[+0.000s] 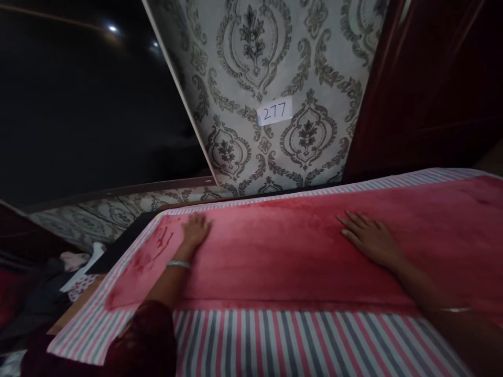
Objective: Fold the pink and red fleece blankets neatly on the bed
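Note:
A long pink-red plush cloth [275, 251] lies spread flat over a striped pink, grey and white sheet [267, 340]. My left hand [195, 229] rests on the plush near its left end, fingers spread and slightly blurred. Farther right, my right hand [369, 238] lies palm down on the same cloth with its fingers stretched out. Neither hand grips anything. Darker streaks mark the pile by the cloth's left end and around its middle.
A large dark television screen [90, 104] fills the upper left. Behind the table, patterned wallpaper carries a paper label [275, 110] reading 277. A dark red door or cabinet panel [432, 89] stands at the right. Piled fabrics [74, 262] lie below the table's left end.

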Available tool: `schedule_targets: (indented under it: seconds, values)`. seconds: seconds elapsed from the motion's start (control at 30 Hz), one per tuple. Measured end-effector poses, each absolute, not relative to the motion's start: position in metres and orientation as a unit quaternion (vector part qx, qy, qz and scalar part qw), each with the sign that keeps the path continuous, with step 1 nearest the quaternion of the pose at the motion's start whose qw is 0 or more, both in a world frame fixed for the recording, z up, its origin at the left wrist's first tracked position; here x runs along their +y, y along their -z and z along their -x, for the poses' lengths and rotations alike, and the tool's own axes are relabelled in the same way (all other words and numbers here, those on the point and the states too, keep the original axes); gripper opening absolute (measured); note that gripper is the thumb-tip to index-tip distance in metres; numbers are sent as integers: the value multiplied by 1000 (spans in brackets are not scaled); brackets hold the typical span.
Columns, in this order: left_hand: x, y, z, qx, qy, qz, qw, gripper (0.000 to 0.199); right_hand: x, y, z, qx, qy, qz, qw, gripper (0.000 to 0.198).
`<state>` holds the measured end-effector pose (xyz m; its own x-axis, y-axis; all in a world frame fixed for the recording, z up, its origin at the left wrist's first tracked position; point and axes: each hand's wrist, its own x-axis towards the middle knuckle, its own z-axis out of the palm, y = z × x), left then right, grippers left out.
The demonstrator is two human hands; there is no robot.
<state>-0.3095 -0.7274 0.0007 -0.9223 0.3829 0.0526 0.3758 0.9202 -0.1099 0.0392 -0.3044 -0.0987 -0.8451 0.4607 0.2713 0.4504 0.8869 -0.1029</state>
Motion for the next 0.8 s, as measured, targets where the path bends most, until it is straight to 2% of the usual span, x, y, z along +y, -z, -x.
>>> schedule_targets:
  seconds: [0.07,0.2,0.37,0.53,0.8]
  values:
    - [-661,3,278,-947,-21,319,-13,64,-304,99,-39,-960,-19,233,153,63]
    - [-548,19,222,-850,14,524,-50,66,-305,97,-39,-960,-16,231,155,61]
    - [-487,38,203,-827,39,560,-38,69,-305,96,-40,-962,-16,232,144,61]
    - [-516,35,243,-857,19,514,-36,64,-301,104,-41,-959,-9,231,162,63]
    - [-667,18,345,-935,-9,353,-26,60,-296,109,-43,-960,-1,227,165,66]
